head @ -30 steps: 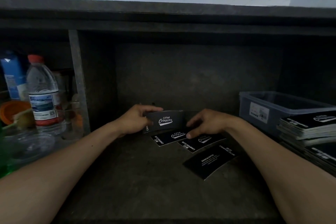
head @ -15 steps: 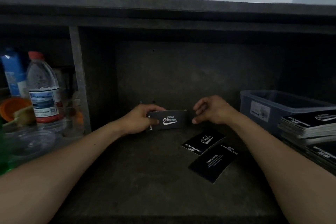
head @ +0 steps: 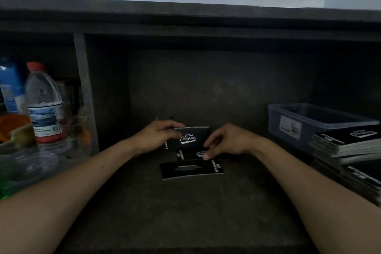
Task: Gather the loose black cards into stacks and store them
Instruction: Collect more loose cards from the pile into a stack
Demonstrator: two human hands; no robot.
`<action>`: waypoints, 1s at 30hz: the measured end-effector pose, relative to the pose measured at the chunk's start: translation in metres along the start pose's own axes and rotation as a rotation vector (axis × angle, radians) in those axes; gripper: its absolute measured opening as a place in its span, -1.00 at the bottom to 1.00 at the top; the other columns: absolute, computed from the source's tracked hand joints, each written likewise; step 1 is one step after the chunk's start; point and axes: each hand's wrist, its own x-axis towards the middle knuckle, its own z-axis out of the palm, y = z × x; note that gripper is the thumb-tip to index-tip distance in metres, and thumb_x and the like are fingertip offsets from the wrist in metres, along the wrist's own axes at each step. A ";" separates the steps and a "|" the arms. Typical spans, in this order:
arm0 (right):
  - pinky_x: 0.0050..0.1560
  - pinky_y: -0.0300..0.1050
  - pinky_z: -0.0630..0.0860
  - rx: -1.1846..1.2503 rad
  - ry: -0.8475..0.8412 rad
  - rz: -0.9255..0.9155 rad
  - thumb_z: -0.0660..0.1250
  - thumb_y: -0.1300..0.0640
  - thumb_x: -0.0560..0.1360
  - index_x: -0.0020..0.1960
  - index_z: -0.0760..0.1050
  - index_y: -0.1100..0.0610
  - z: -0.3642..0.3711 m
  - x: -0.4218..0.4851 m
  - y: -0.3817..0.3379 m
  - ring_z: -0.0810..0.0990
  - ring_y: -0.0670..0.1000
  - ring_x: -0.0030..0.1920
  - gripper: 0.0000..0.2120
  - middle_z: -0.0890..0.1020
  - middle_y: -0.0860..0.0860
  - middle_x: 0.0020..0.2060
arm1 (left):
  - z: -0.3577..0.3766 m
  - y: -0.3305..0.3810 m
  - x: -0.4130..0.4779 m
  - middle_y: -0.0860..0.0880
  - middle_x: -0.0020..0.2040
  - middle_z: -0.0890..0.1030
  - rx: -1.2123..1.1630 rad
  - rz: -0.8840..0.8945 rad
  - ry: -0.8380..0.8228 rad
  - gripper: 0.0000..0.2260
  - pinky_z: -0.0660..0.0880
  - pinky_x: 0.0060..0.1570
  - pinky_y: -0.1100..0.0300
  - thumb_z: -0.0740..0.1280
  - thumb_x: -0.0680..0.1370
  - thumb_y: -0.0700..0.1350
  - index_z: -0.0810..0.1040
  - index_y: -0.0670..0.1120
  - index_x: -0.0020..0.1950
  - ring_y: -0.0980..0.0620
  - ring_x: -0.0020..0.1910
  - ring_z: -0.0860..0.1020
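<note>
My left hand point(head: 158, 137) grips a small stack of black cards point(head: 190, 137) with white "Club Campers" lettering, held on edge above the dark shelf floor. My right hand point(head: 224, 142) has its fingertips curled down onto a loose black card point(head: 189, 154) lying just below that stack. Another loose black card point(head: 191, 169) lies flat a little nearer to me. Stacks of the same black cards point(head: 346, 142) are piled at the right edge.
A clear plastic bin point(head: 292, 121) stands at the back right, behind the piled cards. Left of a vertical divider point(head: 84, 93) are a water bottle point(head: 44, 105), a blue carton and an orange bowl. The shelf's dark back wall is close behind my hands.
My right hand came down from the held stack onto a loose card. The two loose cards have shifted left, now under and in front of the stack.
</note>
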 end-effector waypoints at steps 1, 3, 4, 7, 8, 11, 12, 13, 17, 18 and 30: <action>0.14 -0.21 0.53 0.008 0.016 -0.025 0.64 -0.09 0.23 0.03 0.68 -0.06 0.002 0.002 -0.003 0.65 -0.16 -0.03 -0.60 0.70 -0.13 -0.09 | 0.000 0.001 -0.002 0.09 0.13 0.64 0.034 0.007 -0.008 -0.74 0.50 -0.07 0.44 0.39 0.58 -0.17 0.58 0.02 0.26 0.19 0.09 0.61; 0.16 -0.25 0.49 0.006 0.014 -0.030 0.61 -0.04 0.29 0.10 0.67 -0.06 -0.004 0.002 -0.002 0.62 -0.16 0.02 -0.61 0.69 -0.16 -0.04 | -0.001 -0.001 -0.002 0.05 0.16 0.65 0.073 0.039 -0.002 -0.70 0.53 -0.03 0.44 0.38 0.58 -0.23 0.57 -0.03 0.30 0.24 0.07 0.60; 0.18 -0.25 0.47 -0.020 -0.005 -0.012 0.61 -0.02 0.31 0.13 0.66 -0.07 -0.010 -0.001 0.000 0.61 -0.16 0.05 -0.60 0.67 -0.18 -0.02 | -0.001 -0.003 -0.002 0.02 0.16 0.65 0.070 0.047 0.004 -0.70 0.53 -0.01 0.45 0.35 0.59 -0.28 0.56 -0.05 0.30 0.22 0.07 0.60; 0.16 -0.29 0.48 -0.080 -0.089 0.041 0.61 0.06 0.32 0.19 0.63 -0.05 -0.019 -0.005 0.007 0.59 -0.17 0.08 -0.54 0.66 -0.17 0.06 | -0.001 -0.003 -0.003 0.04 0.12 0.64 0.051 0.035 0.006 -0.68 0.51 -0.01 0.48 0.28 0.60 -0.36 0.56 -0.09 0.30 0.16 0.07 0.60; 0.08 -0.36 0.49 -0.044 -0.110 0.044 0.61 0.13 0.32 0.21 0.62 0.00 -0.018 -0.004 0.007 0.60 -0.19 0.03 -0.53 0.67 -0.12 0.06 | -0.001 -0.003 -0.003 0.04 0.11 0.64 0.049 0.031 0.007 -0.67 0.51 0.00 0.48 0.28 0.60 -0.36 0.56 -0.10 0.31 0.16 0.07 0.59; 0.08 -0.29 0.53 0.024 -0.140 0.047 0.62 0.26 0.28 0.17 0.62 0.03 -0.018 -0.001 0.008 0.60 -0.18 -0.04 -0.51 0.66 -0.03 0.02 | 0.001 -0.001 -0.003 0.00 0.15 0.65 0.027 0.021 0.009 -0.67 0.53 0.00 0.46 0.27 0.60 -0.36 0.56 -0.09 0.31 0.14 0.09 0.60; 0.13 -0.22 0.54 0.038 -0.125 0.036 0.63 0.26 0.24 0.13 0.64 0.01 -0.018 0.000 0.009 0.60 -0.14 -0.03 -0.50 0.65 -0.02 0.01 | 0.001 0.000 -0.004 0.02 0.14 0.64 0.011 0.011 0.013 -0.67 0.52 -0.03 0.48 0.27 0.61 -0.35 0.56 -0.09 0.32 0.16 0.08 0.61; 0.14 -0.17 0.55 0.060 -0.080 0.018 0.65 0.27 0.21 0.09 0.65 0.00 -0.017 0.001 0.009 0.61 -0.10 -0.02 -0.51 0.65 -0.01 -0.01 | 0.001 0.002 -0.004 0.07 0.12 0.63 -0.011 -0.005 0.013 -0.68 0.51 -0.09 0.51 0.27 0.62 -0.31 0.55 -0.07 0.33 0.22 0.04 0.60; -0.11 -0.26 0.50 0.110 0.288 -0.120 0.63 0.30 0.21 -0.10 0.60 -0.03 -0.002 0.010 0.002 0.59 -0.09 -0.14 -0.61 0.63 -0.04 -0.16 | -0.001 0.007 -0.007 0.19 0.17 0.57 0.072 -0.006 -0.050 -0.61 0.46 -0.07 0.50 0.44 0.54 0.03 0.52 0.10 0.35 0.31 0.08 0.55; -0.14 -0.25 0.49 0.064 0.368 -0.157 0.64 0.27 0.21 -0.13 0.59 -0.04 0.003 0.012 -0.001 0.58 -0.12 -0.18 -0.63 0.62 -0.07 -0.19 | -0.001 0.006 -0.007 0.17 0.20 0.58 0.107 0.015 -0.056 -0.58 0.49 -0.02 0.46 0.48 0.51 -0.01 0.53 0.08 0.35 0.28 0.12 0.56; 0.04 -0.31 0.50 -0.071 -0.261 -0.069 0.67 0.02 0.21 0.11 0.66 -0.04 0.004 -0.014 -0.037 0.62 -0.20 -0.07 -0.51 0.70 -0.12 -0.04 | -0.004 -0.007 0.003 -0.07 0.09 0.64 0.004 -0.019 0.079 -0.60 0.52 -0.07 0.47 0.20 0.54 -0.47 0.58 -0.17 0.28 0.14 0.00 0.58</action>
